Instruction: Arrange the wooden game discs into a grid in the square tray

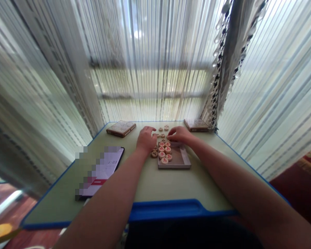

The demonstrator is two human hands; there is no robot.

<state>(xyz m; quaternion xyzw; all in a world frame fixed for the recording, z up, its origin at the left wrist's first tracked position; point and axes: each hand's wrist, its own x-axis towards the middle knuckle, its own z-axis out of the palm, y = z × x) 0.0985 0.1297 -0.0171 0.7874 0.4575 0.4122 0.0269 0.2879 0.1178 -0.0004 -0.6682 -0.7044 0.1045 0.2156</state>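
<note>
A shallow open box [175, 166] stands mid-table. Several round wooden Chinese chess pieces [162, 154] with red characters fill its left side in rough rows. Loose pieces [154, 154] with dark markings lie just left of the box, partly behind my left hand. More pieces [162, 135] are scattered beyond the box, between my hands. My left hand [146, 139] rests beside them, fingers curved and apart, with nothing visible in its grasp. Over the box's far edge, my right hand [180, 134] has its fingertips closed on a pale chess piece [168, 137], partly hidden.
A phone [107, 169] lies at the left, its screen lit and partly pixelated. Flat boxes sit at the far left [121, 128] and far right [196, 125]. The table has a raised blue front edge [168, 209]. String curtains [155, 86] hang behind it.
</note>
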